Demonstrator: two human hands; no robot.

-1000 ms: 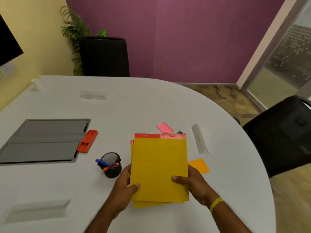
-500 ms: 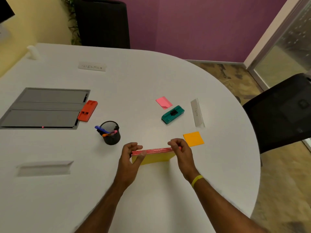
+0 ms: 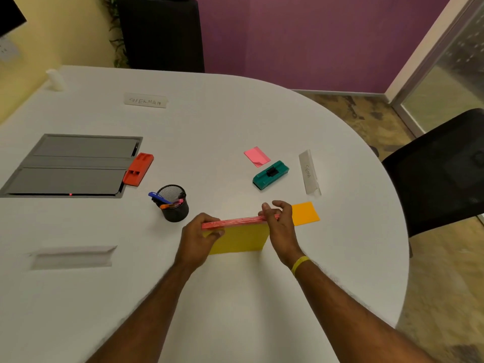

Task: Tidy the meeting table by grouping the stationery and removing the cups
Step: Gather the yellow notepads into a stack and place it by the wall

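Soft, even indoor light fills my view, and the white table [image 3: 235, 121] reads bright. Faint shadows lie under my pads [image 3: 237, 239] and beside the pen pot [image 3: 175, 209]. The wide lens bows the edges, and detail is slightly soft.

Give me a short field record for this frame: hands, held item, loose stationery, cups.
left hand: grips the left end of the yellow pads
right hand: grips their right end
yellow pads: stood on edge on the table, red binding up
loose stationery: pink note, green block, orange note, red block, mesh pen holder
cups: white object at far corner, too blurred to tell
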